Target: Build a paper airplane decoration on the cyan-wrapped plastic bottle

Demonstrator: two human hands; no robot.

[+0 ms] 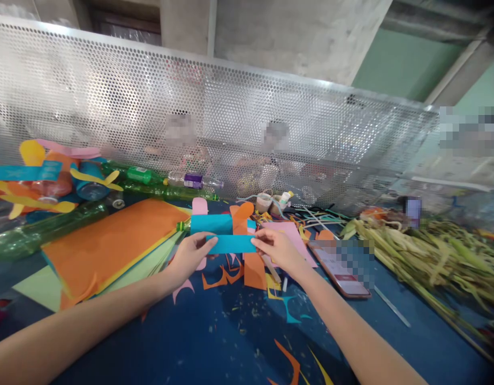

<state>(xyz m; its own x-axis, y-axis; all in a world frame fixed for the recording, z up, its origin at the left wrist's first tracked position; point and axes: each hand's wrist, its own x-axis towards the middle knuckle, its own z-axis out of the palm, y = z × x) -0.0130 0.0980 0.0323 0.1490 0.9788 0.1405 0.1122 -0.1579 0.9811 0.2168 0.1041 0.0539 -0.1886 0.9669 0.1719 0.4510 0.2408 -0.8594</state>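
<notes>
A blue paper strip (232, 244) is stretched level between my two hands above the table. My left hand (190, 255) pinches its left end, and my right hand (276, 247) pinches its right end. Just behind the strip lies a bottle wrapped in blue paper (211, 223), its green cap to the left, with a pink paper piece (199, 206) and an orange paper shape (242, 214) by it. Below my hands are an orange paper piece (255, 271) and curved paper scraps (215, 280).
Left are orange sheets (114, 246), a green bottle (50, 230) and paper-covered bottle models (58, 176). Right are a phone (343, 272), a clear stick (392, 306) and dry husks (431, 262). A perforated metal panel (230, 117) stands behind.
</notes>
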